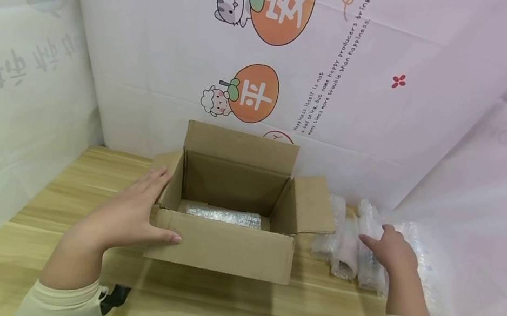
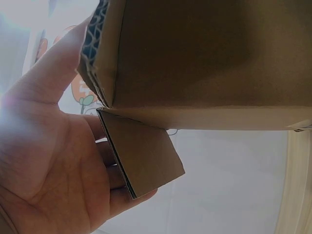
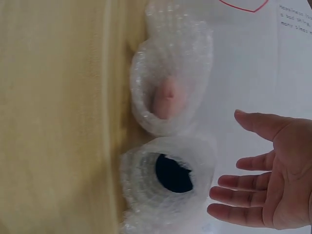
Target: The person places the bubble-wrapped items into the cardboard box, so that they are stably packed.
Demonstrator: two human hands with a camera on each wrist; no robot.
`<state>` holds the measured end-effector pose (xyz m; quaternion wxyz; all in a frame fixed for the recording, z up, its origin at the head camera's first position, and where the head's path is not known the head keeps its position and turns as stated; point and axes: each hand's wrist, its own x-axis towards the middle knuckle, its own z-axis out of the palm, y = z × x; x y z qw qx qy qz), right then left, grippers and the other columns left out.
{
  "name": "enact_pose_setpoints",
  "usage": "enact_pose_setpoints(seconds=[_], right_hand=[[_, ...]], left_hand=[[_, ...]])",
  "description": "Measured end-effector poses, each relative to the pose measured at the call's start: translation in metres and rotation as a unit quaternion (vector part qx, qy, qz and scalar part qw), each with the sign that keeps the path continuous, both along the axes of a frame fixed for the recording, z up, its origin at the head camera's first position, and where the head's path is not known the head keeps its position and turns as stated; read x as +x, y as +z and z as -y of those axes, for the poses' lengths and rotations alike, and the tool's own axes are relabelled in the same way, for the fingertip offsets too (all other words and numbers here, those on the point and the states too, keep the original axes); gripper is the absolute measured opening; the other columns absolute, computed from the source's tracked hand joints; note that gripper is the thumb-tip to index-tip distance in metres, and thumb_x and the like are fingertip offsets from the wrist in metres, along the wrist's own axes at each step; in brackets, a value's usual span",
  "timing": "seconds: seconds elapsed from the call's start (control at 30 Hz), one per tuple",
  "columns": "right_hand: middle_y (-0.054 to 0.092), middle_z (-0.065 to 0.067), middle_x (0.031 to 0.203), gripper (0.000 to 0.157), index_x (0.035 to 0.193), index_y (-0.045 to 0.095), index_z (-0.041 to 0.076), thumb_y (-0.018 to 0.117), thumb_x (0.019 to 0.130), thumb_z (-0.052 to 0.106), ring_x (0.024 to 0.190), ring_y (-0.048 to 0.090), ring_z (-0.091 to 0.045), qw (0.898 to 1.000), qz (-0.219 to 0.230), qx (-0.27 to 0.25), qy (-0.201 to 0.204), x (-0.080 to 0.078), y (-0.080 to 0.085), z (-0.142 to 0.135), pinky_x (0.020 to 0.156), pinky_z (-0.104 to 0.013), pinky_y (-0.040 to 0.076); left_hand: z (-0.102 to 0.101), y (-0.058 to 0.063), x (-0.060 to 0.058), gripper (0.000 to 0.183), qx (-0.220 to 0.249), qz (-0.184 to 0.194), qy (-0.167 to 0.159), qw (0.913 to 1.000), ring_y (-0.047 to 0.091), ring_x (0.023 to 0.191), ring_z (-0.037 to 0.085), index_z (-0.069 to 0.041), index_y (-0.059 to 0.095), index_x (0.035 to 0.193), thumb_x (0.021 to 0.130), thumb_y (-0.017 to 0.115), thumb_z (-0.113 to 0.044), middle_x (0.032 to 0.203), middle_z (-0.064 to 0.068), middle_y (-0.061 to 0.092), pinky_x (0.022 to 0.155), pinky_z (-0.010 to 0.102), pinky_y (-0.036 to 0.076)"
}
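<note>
Box [image 1: 236, 184], brown and open-topped, sits between my hands, my left hand [image 1: 134, 211] resting straight-fingered on its flaps [image 1: 230, 248]; only the head view shows the shiny bundle [image 1: 225, 216] inside. Near my right hand [image 1: 395, 251], fingers extended, are bubble-wrap rolls [image 1: 346, 248]; its wrist view alone reveals one's dark middle [image 3: 173, 174].

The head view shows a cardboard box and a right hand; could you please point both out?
Cardboard box [image 1: 220, 247]: head view, on its front flap.
Right hand [image 1: 394, 250]: head view, on its back.

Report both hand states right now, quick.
Left hand: open, touching the cardboard box.
Right hand: open, holding nothing, near the bubble-wrapped rolls.
</note>
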<state>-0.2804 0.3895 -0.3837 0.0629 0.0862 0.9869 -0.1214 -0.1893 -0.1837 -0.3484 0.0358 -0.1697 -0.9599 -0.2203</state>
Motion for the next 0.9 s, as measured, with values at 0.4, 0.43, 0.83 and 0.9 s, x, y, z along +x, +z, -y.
enact_pose_setpoints(seconds=[0.4, 0.43, 0.83, 0.9], right_hand=[[0.043, -0.044, 0.127, 0.097, 0.138, 0.032, -0.018, 0.051, 0.09, 0.065, 0.107, 0.049, -0.062, 0.999, 0.011, 0.038, -0.007, -0.005, -0.021, -0.012, 0.072, -0.062, 0.05], [0.044, -0.044, 0.125, 0.096, 0.136, 0.034, -0.018, 0.052, 0.09, 0.064, 0.106, 0.05, -0.062, 0.999, 0.01, 0.038, -0.004, -0.005, -0.022, -0.011, 0.071, -0.061, 0.05], [0.052, -0.04, 0.111, 0.075, 0.121, 0.046, -0.017, 0.06, 0.09, 0.05, 0.092, 0.058, -0.053, 0.999, 0.004, 0.038, -0.002, -0.005, -0.023, -0.007, 0.06, -0.053, 0.05], [0.053, -0.04, 0.11, 0.073, 0.12, 0.047, -0.017, 0.06, 0.09, 0.049, 0.09, 0.059, -0.051, 0.999, 0.005, 0.037, -0.001, -0.006, -0.023, -0.008, 0.06, -0.053, 0.05]], left_hand=[[-0.001, 0.002, 0.001, 0.132, -0.004, 0.002, 0.001, 1.0, 0.011, 0.15, 0.039, -0.008, 0.01, 0.158, 0.065, 0.067, -0.081, 0.165, 0.016, 0.01, 0.119, 0.06, 0.018], [-0.001, 0.002, 0.001, 0.131, -0.005, 0.002, 0.002, 1.0, 0.011, 0.151, 0.039, -0.008, 0.01, 0.158, 0.065, 0.068, -0.081, 0.165, 0.015, 0.01, 0.119, 0.059, 0.018], [-0.001, 0.004, 0.003, 0.131, -0.002, -0.004, 0.0, 1.0, 0.013, 0.15, 0.04, -0.007, 0.011, 0.158, 0.066, 0.068, -0.08, 0.164, 0.016, 0.011, 0.119, 0.06, 0.019], [-0.001, 0.004, 0.002, 0.131, -0.004, -0.004, 0.0, 1.0, 0.013, 0.15, 0.04, -0.007, 0.011, 0.158, 0.066, 0.067, -0.081, 0.164, 0.016, 0.011, 0.119, 0.06, 0.018]])
